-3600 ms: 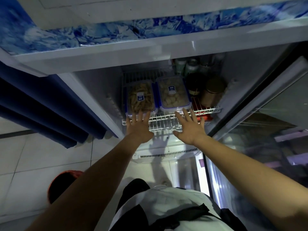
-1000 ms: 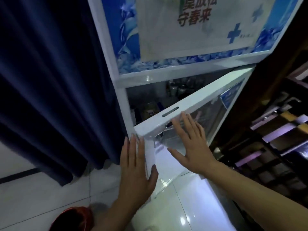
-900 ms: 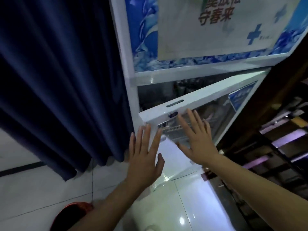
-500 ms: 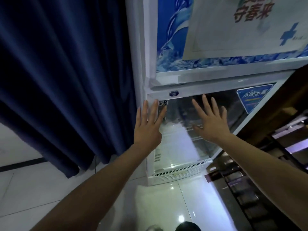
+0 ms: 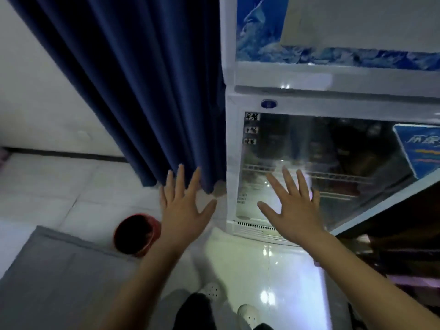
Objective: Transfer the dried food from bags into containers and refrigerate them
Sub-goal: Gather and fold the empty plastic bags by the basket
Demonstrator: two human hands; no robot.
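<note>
Containers not discernible behind reflective glass door (image 5: 321,163) of fridge (image 5: 273,77), door shut. Left hand (image 5: 183,210), right hand (image 5: 295,210) spread wide, holding nothing. Blue curtain (image 5: 133,79) left; red bucket (image 5: 135,234) on floor.

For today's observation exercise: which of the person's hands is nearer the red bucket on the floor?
Left. The left hand hangs spread just right of the red bucket; the right hand is farther right, before the fridge door.
</note>
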